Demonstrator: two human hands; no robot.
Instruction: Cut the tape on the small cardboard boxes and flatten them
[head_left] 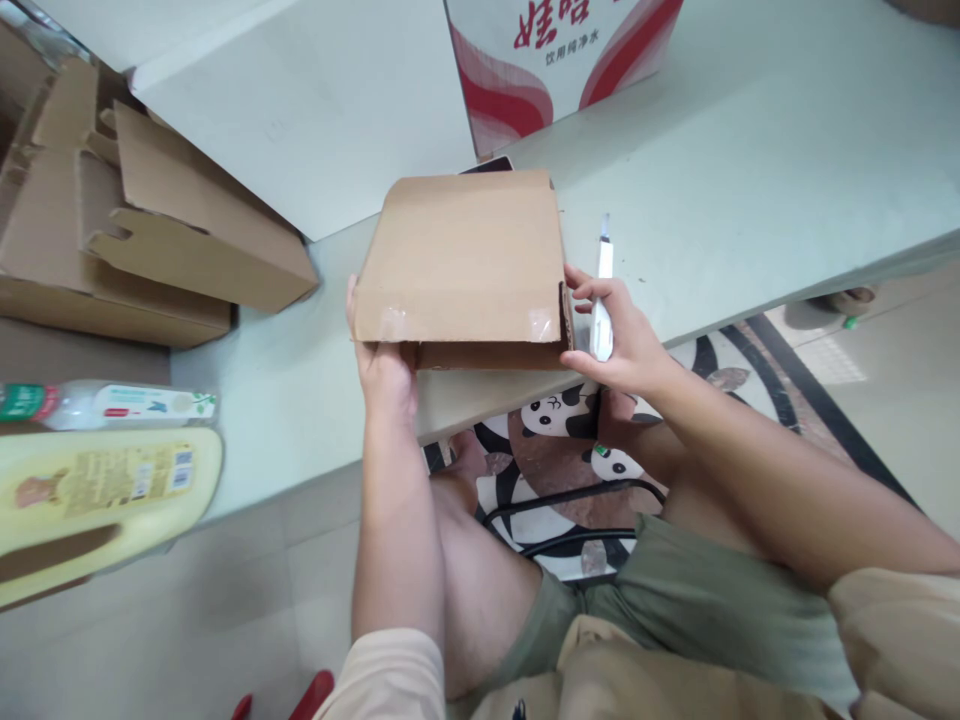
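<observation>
A brown cardboard box (469,255) lies near the table's front edge, its lid flap slightly raised along the near side, with clear tape at both near corners. My left hand (386,375) grips the box's near left corner, some fingers hidden under the flap. At the right side of the box, my right hand (619,335) holds the side panel between thumb and fingers. A white utility knife (602,320) with its blade out lies against the fingers of my right hand, pointing away from me; whether those fingers grip it is unclear.
Folded cardboard boxes (195,250) stand at the left. Below them lie a plastic bottle (75,403) and a yellow container (150,475). A large white box (315,100) and a red-and-white carton (555,60) stand behind. A dark flat object (491,165) shows behind the brown box.
</observation>
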